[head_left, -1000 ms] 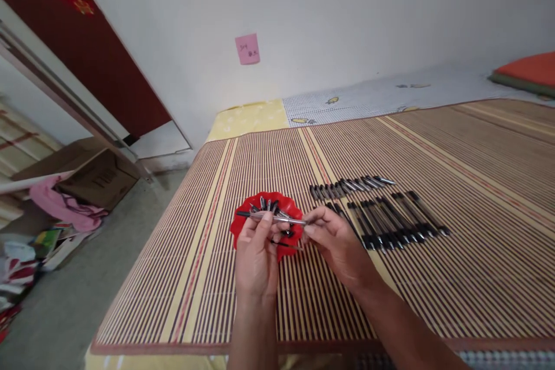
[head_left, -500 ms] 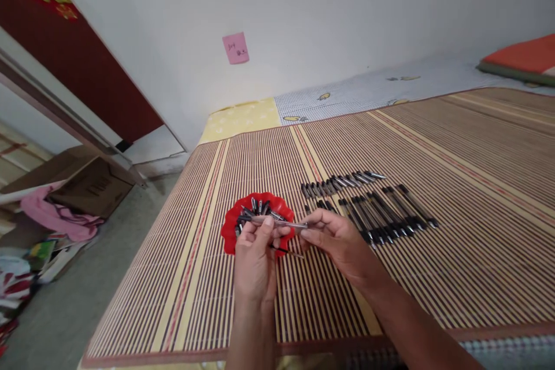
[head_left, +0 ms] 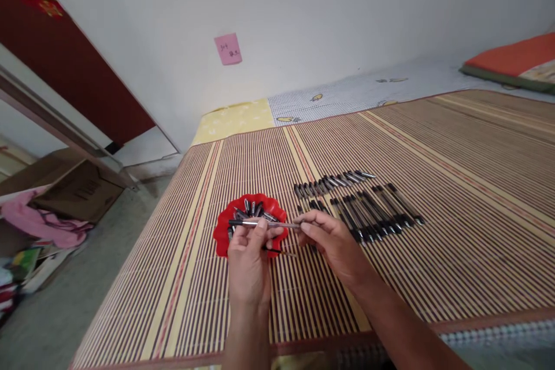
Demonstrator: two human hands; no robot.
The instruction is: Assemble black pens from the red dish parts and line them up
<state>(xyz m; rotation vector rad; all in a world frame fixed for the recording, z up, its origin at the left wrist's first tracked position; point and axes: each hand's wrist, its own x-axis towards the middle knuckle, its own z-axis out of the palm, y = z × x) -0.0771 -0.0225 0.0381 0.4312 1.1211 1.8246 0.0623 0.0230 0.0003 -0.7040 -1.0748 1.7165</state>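
Observation:
My left hand [head_left: 249, 254] is closed with thumb and fingers around the middle of a clear-barrelled pen [head_left: 277, 224], held level with its black end to the left. At the pen's right end, the thumb and fingertips of my right hand [head_left: 325, 237] are pinched together. A second thin stick with a dark end [head_left: 281, 252], perhaps a refill, pokes out under my left fingers. Beneath and behind the left hand sits a red scalloped bowl [head_left: 220, 230] holding several black and clear pen parts [head_left: 254, 208].
To the right, a row of black-ended pens [head_left: 377, 211] lies on the striped mat [head_left: 195, 295]. Short black caps [head_left: 329, 182] form another row behind them. A folded orange cloth [head_left: 511, 60] rests at the far right; a cardboard box [head_left: 91, 191] stands on the floor at left.
The pen's left end now shows black and reaches farther left past my left hand. Both hands keep their grip close together. The whole view has shifted slightly.

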